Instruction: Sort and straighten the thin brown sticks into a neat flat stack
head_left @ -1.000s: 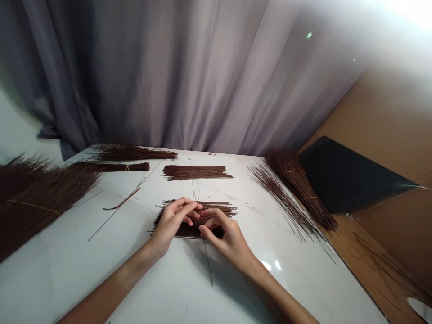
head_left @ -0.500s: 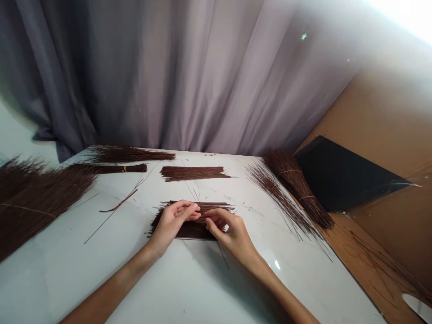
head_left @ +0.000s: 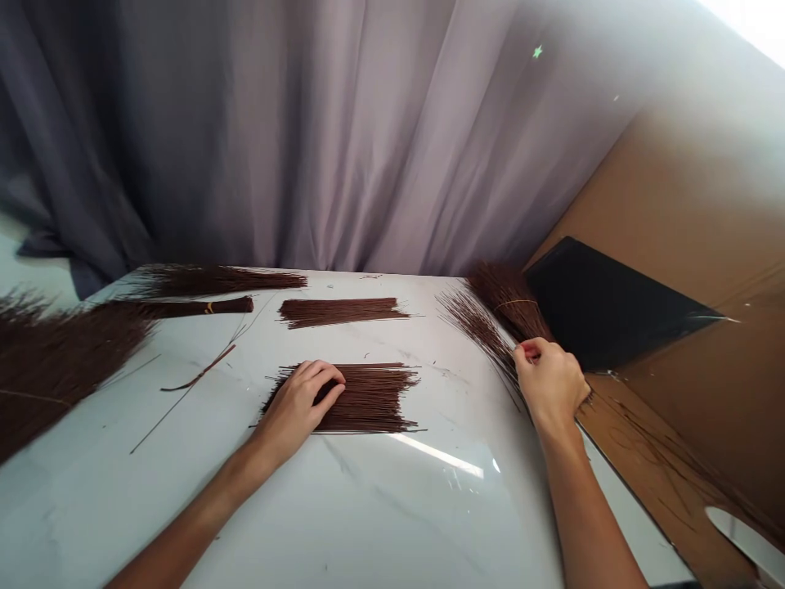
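Left hand (head_left: 300, 402): lay palm down, fingers unclenched, on the left end of the flat pile of brown sticks (head_left: 368, 398), which sat mid-way across the white table (head_left: 368, 515). Right hand (head_left: 550, 382): fingers curled, thumb and forefinger pinched together on thin strands of the loose fan of sticks (head_left: 475, 325) at the table's right edge, just beside a tied bundle (head_left: 506, 296). Smaller stick pile (head_left: 340, 311): farther back, apart.

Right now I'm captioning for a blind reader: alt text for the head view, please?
The left hand rests on a flat pile of thin brown sticks on a glossy white table, while the right hand pinches sticks from a fanned brown stick bundle at the table's right edge.
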Available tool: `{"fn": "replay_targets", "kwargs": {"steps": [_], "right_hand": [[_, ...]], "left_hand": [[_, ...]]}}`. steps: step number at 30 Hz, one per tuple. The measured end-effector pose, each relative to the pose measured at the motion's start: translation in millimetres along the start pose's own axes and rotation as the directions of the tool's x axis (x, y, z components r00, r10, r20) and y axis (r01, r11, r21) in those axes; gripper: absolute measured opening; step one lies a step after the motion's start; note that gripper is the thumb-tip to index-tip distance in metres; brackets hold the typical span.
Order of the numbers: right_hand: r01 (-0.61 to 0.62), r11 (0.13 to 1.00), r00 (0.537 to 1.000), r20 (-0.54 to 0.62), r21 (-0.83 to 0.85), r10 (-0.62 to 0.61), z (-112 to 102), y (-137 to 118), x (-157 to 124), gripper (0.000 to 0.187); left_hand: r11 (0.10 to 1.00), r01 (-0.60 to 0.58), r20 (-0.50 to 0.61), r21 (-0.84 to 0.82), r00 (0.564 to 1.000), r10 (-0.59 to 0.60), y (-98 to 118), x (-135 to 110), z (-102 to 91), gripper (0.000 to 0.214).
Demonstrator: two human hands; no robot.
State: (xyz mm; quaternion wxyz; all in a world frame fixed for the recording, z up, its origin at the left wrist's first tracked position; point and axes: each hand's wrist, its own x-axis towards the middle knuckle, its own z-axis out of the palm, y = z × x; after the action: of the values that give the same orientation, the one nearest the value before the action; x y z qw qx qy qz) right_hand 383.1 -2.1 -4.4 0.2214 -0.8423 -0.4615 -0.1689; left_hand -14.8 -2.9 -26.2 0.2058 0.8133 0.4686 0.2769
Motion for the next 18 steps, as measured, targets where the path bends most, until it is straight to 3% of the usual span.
{"fn": "replay_targets", "kwargs": {"steps": [4,9,14,18], "right_hand": [[0.071,0.993,0.997,0.046,-0.097,-0.066,17,12,3,0.027],[0.103,0.993,0.987,0.129,-0.062,-0.095,31,10,1,0.047],[0.063,0.993,0.964,0.262,-0.104,-0.034,30,7,-3,0.055],[0.042,0.991,0.952,0.305,-0.126,-0.001,25,7,-4,0.055]], "left_hand": [[0.999,-0.024,0.015,0.033,1.000,0.023,2,0,-0.6,0.008],[0.993,-0.082,0.024,0.087,0.996,0.081,1,1,2.2,0.013],[0.987,-0.130,0.001,0.093,0.991,0.131,0,2,6.8,0.017],[0.973,-0.173,-0.021,0.150,0.984,0.178,-3,4,9.5,0.017]]}}
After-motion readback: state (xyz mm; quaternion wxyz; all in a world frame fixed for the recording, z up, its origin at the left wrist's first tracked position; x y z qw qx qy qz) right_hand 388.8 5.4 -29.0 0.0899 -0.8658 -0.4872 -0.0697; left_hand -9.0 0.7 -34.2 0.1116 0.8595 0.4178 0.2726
